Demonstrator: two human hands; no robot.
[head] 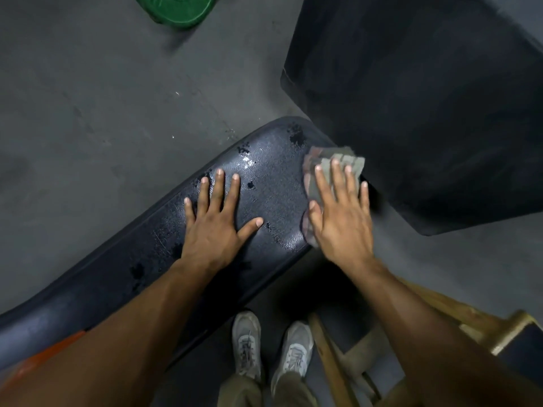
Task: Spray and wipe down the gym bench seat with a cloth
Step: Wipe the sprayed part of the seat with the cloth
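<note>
The black padded bench seat [273, 171] runs from lower left to centre, wet and glossy with dark spray droplets. My left hand [216, 218] lies flat on the seat with its fingers spread, holding nothing. At the seat's right end, my right hand [340, 212] presses flat on a folded grey cloth [329, 163], which sticks out beyond my fingertips and along my thumb. No spray bottle is in view.
A large black pad [426, 98] stands close at the upper right of the seat end. A green weight plate [179, 8] lies on the grey floor at the top. My shoes [270, 345] and a brass-coloured frame [499, 330] are at the bottom right.
</note>
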